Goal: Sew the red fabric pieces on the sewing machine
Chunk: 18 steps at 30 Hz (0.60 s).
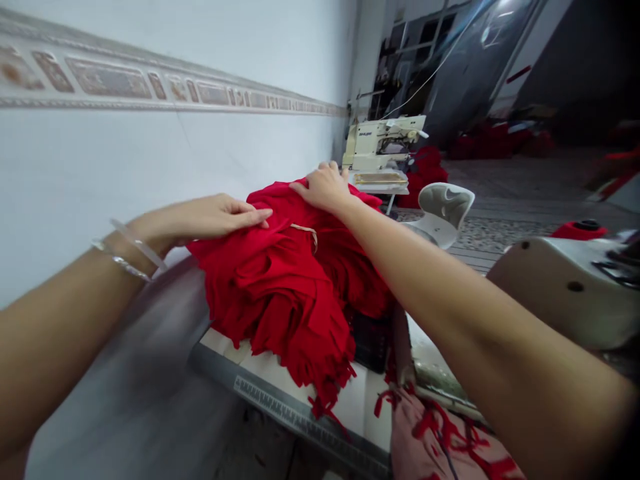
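A large bundle of red fabric pieces (300, 293), gathered by a light-coloured tie (306, 229), lies on a white worktable (370, 400). My left hand (225, 217) reaches in from the left, and its fingers, stretched out and close together, touch the bundle's left upper side. On the far upper side rests my right hand (327, 188), thumb apart and fingers over the cloth. Both hands look open against the fabric, though some fingertips are hidden. Loose red strips hang at the bundle's near edge.
A tiled wall (150, 153) runs along the left. Ahead stands a cream sewing machine (370, 143), with a white chair (445, 213) beyond my right forearm. Another machine (555, 287) is at right. Pinkish cloth with red strips (425, 433) hangs near the table's front, beside a ruler strip (280, 407).
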Motion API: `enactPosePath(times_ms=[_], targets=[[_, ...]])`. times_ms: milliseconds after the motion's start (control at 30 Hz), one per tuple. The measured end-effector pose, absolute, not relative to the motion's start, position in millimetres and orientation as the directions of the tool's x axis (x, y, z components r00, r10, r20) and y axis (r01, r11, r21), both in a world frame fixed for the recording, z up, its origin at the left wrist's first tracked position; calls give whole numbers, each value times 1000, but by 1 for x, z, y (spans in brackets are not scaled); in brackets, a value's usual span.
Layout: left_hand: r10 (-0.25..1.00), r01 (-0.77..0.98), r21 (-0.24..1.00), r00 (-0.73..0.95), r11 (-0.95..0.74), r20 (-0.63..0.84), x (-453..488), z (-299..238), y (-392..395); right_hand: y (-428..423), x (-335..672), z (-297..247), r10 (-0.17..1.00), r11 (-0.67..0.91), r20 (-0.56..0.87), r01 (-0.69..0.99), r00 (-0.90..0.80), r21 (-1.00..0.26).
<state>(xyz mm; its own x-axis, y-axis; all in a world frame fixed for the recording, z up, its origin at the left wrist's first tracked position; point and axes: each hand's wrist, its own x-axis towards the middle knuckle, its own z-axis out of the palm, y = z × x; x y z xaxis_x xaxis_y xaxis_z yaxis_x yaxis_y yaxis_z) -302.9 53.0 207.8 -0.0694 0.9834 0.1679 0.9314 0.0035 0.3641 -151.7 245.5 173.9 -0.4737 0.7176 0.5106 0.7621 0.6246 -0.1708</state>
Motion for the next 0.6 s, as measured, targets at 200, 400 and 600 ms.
enactPosePath(times_ms=[200, 400, 600], targets=[[985, 966, 249, 29, -72, 172, -300, 171, 58, 268, -156, 188, 778, 560, 457, 806, -431, -194], [968, 958, 169, -244, 231, 60, -321, 199, 48, 244, -132, 201, 689, 559, 659, 799, -301, -221], [952, 952, 41, -304, 302, 39, -313, 231, 49, 183, -137, 219, 570, 819, 511, 496, -643, -288]])
